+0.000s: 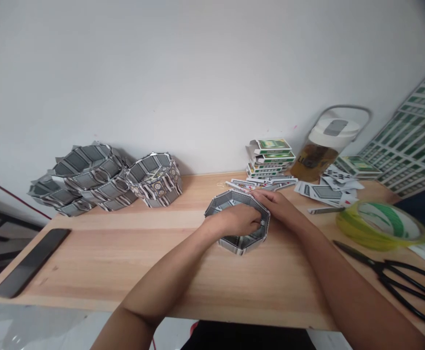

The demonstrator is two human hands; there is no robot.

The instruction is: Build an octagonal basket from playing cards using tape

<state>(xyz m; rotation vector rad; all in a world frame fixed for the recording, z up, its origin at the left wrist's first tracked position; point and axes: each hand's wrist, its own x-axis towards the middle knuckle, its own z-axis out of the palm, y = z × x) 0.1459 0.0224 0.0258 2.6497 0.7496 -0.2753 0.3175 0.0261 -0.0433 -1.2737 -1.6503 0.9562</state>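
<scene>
An eight-sided container folded from grey-backed playing cards [234,244] sits on the table in front of me. My left hand [242,218] reaches down inside it, fingers curled against the inner right wall. Whatever its fingertips hold, if anything, is hidden. From outside, my right hand [275,205] grips the container's back right wall, with its fingertips at the rim. Behind the container lie folded card strips [248,183], and loose playing cards [325,192] are spread to the right.
Finished-looking card baskets [154,182] and a larger card structure [92,175] stand at left, beyond a black phone-like slab [32,262]. Card boxes [270,156] are stacked by the wall beside a bottle [321,146]. Yellow tape [358,231] and black scissors [380,266] lie right.
</scene>
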